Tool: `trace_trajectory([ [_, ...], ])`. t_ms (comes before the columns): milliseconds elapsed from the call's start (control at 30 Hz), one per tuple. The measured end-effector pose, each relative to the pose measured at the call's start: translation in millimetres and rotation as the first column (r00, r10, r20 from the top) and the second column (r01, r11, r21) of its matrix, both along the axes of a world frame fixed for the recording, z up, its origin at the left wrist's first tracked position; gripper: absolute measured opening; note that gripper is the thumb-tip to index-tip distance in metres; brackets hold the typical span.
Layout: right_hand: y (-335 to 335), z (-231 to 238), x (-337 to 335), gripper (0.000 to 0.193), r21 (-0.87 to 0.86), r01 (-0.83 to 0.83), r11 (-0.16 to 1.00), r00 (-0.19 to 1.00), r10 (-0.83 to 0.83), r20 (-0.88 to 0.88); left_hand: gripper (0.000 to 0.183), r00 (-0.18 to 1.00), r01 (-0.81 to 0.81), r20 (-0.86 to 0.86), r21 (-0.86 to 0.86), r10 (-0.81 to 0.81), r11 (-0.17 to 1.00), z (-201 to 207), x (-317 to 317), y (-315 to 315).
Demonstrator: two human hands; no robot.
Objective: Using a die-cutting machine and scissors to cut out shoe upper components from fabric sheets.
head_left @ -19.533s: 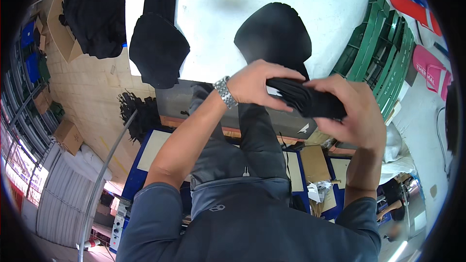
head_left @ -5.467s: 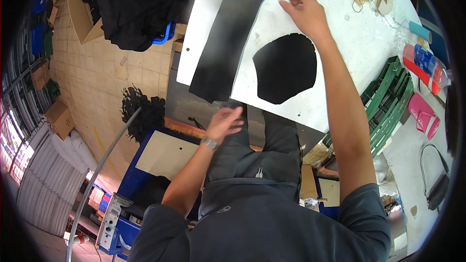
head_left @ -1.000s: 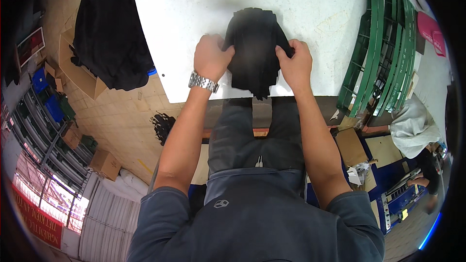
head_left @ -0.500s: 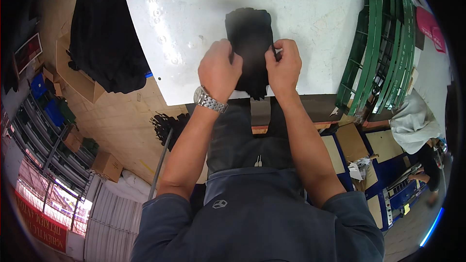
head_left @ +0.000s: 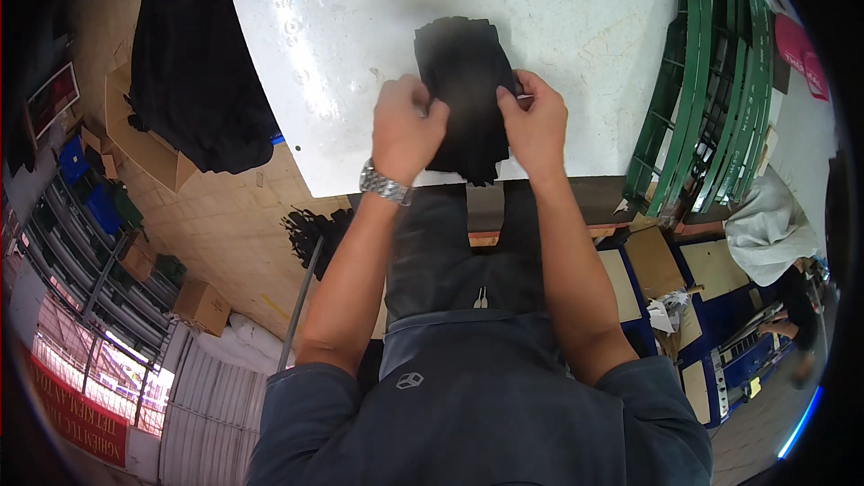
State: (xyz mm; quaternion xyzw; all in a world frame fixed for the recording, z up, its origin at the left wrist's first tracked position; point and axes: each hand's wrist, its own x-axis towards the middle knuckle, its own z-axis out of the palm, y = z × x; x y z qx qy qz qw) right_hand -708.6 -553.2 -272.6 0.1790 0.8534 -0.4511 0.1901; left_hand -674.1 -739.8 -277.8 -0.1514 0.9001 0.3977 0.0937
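A stack of black fabric pieces (head_left: 463, 81) lies on the white tabletop close to its near edge. The layers look loose, with ragged upper and lower ends. Its right edge is pinched between thumb and fingers of my right hand (head_left: 538, 126). On the opposite side, my left hand (head_left: 408, 130) has curled fingers with the thumb against the stack's left edge. How much cloth the left fingers hold is partly hidden. A metal watch (head_left: 385, 185) is on my left wrist.
Several green plastic racks (head_left: 711, 81) stand on the table's right side. Left of the table, a large black cloth heap (head_left: 198, 72) rests over a cardboard box (head_left: 135, 121). A bundle of black pieces (head_left: 315, 229) hangs by a metal bar. Another person (head_left: 796, 315) is at far right.
The stack has turned slightly, its right side shifting right. My right hand has moved a little to the right, and my left hand has shifted slightly along the left edge.
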Motion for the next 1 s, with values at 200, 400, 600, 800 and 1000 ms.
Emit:
trace_trajectory([
  [200, 19.6, -15.2, -4.0, 0.025, -0.262, 0.187, 0.947, 0.965, -0.127, 0.227, 0.036, 0.944, -0.244, 0.290, 0.288, 0.159, 0.926, -3.2, 5.3, -7.7],
  [400, 15.7, -14.1, 0.6, 0.024, -0.196, 0.114, 0.974, 0.992, -0.103, 0.067, 0.066, 0.937, -0.205, 0.282, -0.038, 0.207, 0.978, 16.8, -17.1, 25.6],
  [600, 21.4, -10.4, 1.4, 0.019, -0.162, 0.138, 0.977, 0.990, -0.139, 0.008, 0.084, 0.931, -0.204, 0.287, -0.100, 0.225, 0.974, 22.2, -28.4, 36.9],
  [800, -10.3, 2.0, 12.9, 0.011, -0.121, 0.106, 0.987, 0.973, -0.128, -0.193, 0.082, 0.938, -0.178, 0.266, -0.176, 0.221, 0.968, 19.1, -27.7, 42.0],
  [1000, -22.9, -1.9, 14.7, 0.009, 0.130, -0.159, 0.979, 0.897, 0.198, -0.395, 0.078, 0.962, -0.130, 0.200, -0.255, 0.184, 0.958, 22.2, -32.0, 50.8],
])
